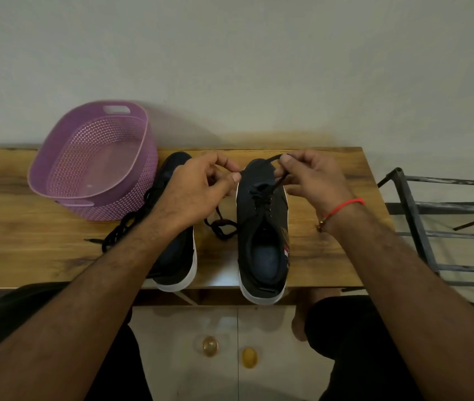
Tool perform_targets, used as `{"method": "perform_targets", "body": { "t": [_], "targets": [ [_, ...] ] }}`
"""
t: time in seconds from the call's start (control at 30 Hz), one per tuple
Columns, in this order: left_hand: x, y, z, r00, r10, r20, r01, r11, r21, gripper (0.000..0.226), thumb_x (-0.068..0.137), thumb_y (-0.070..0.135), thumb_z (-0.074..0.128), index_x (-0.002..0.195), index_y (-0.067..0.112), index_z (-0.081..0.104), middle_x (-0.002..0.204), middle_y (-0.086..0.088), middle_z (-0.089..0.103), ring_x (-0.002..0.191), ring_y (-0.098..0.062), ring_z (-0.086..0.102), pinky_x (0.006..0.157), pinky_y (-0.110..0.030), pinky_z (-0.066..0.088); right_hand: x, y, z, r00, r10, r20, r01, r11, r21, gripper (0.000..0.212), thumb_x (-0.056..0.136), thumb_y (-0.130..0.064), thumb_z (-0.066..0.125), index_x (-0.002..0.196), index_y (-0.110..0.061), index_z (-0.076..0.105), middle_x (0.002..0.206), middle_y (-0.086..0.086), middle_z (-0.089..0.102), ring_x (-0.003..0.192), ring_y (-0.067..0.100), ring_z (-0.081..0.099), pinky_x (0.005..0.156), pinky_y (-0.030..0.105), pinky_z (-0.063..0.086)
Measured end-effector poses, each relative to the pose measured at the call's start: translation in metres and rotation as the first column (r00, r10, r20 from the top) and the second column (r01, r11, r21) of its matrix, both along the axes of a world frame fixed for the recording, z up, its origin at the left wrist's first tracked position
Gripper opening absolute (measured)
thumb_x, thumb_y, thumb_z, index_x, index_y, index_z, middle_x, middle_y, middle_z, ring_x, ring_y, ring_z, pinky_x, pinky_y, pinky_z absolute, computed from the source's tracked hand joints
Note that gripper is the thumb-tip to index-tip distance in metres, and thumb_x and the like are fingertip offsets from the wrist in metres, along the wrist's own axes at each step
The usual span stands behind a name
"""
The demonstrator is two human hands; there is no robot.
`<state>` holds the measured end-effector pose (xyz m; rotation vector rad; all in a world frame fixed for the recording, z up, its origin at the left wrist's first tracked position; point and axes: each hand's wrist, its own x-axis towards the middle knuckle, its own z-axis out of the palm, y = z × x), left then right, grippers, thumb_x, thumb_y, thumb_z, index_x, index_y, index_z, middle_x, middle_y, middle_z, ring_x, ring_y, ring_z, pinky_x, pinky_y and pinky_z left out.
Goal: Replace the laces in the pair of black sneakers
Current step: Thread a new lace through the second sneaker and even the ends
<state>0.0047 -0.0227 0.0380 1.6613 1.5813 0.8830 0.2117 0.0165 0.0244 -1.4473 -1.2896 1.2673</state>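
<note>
1. Wooden counter [317, 256] against a plain wall; both sneakers side by side.
2. Right hand [314, 178] pinches the lace [276, 180] over the right sneaker [262, 227]; left hand [198, 189] pinches too.
3. Tugging hard could probably drag the sneaker off the edge.

Two black sneakers with white soles stand side by side, toes away, heels over the near edge. The right sneaker [262, 227] is partly laced with a black lace [277, 180]. The left sneaker [176, 261] is partly hidden; loose black laces [123, 227] lie beside it.

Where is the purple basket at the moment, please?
In the head view, the purple basket sits on the wooden table at far left, against the wall, beside the left sneaker.
</note>
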Motion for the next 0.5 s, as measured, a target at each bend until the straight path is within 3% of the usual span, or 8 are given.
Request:
{"method": "perform_targets", "body": {
  "t": [0.1, 0.2, 0.27, 0.3, 0.4, 0.5],
  "targets": [
    [-0.009, 0.004, -0.001, 0.999, 0.038, -0.011, -0.038, 0.999, 0.032, 0.009, 0.097, 0.028, 0.065, 0.103, 0.028, 0.071, 0.086, 0.007, 0.072, 0.081, -0.008, 0.069, 0.078, -0.029, 0.059, 0.008, 0.005, -0.004, 0.995, -0.084, 0.046, 0.085, 0.996, -0.028, 0.014, 0.096, -0.018, 0.061, 0.108, -0.024, 0.064, 0.098, -0.005, 0.074, 0.095, 0.016, 0.069, 0.089, 0.040, 0.055],
    [-0.004, 0.000, 0.001, 0.999, -0.026, 0.024, 0.025, 0.998, 0.054, 0.012, 0.098, 0.026, 0.064, 0.104, 0.030, 0.074, 0.091, 0.010, 0.072, 0.085, -0.003, 0.067, 0.080, -0.025, 0.058, 0.004, 0.001, -0.002, 0.924, 0.198, 0.327, -0.256, 0.956, 0.143, 0.040, 0.093, -0.027, 0.067, 0.132, -0.029, 0.056, 0.123, -0.009, 0.064, 0.117, 0.010, 0.058, 0.101, 0.032, 0.048],
    [0.003, -0.002, -0.001, 0.996, -0.083, 0.018, 0.082, 0.995, 0.058, 0.013, 0.098, 0.026, 0.065, 0.107, 0.029, 0.074, 0.092, 0.011, 0.073, 0.084, -0.001, 0.067, 0.079, -0.025, 0.057, -0.003, -0.003, -0.002, 0.846, 0.360, 0.393, -0.455, 0.871, 0.182, 0.035, 0.096, -0.030, 0.065, 0.129, -0.022, 0.062, 0.118, -0.009, 0.068, 0.113, 0.005, 0.060, 0.097, 0.027, 0.049],
    [0.006, -0.002, -0.002, 0.995, -0.092, 0.028, 0.090, 0.994, 0.055, 0.014, 0.097, 0.025, 0.065, 0.109, 0.027, 0.073, 0.092, 0.011, 0.073, 0.083, -0.002, 0.068, 0.077, -0.024, 0.057, -0.007, -0.005, -0.003, 0.839, 0.376, 0.393, -0.475, 0.859, 0.193, 0.026, 0.097, -0.028, 0.063, 0.121, -0.019, 0.068, 0.108, -0.008, 0.072, 0.103, 0.002, 0.064, 0.091, 0.025, 0.052],
    [0.005, 0.001, -0.003, 0.996, -0.057, 0.064, 0.054, 0.998, 0.041, 0.018, 0.097, 0.024, 0.067, 0.114, 0.025, 0.070, 0.088, 0.007, 0.074, 0.073, -0.004, 0.067, 0.069, -0.022, 0.054, -0.006, -0.003, -0.001, 0.906, 0.202, 0.372, -0.299, 0.927, 0.226, 0.014, 0.099, -0.025, 0.059, 0.096, -0.019, 0.072, 0.078, -0.007, 0.069, 0.070, -0.004, 0.061, 0.068, 0.012, 0.047],
    [-0.001, 0.004, -0.001, 0.998, -0.008, 0.064, 0.006, 0.999, 0.036, 0.017, 0.097, 0.023, 0.067, 0.113, 0.025, 0.070, 0.086, 0.006, 0.074, 0.071, -0.006, 0.067, 0.065, -0.021, 0.052, 0.009, 0.007, 0.002, 0.972, -0.138, 0.190, 0.093, 0.969, 0.229, 0.018, 0.102, -0.025, 0.054, 0.099, -0.015, 0.069, 0.074, -0.004, 0.063, 0.067, 0.006, 0.061, 0.066, 0.017, 0.048]
  ]
}}
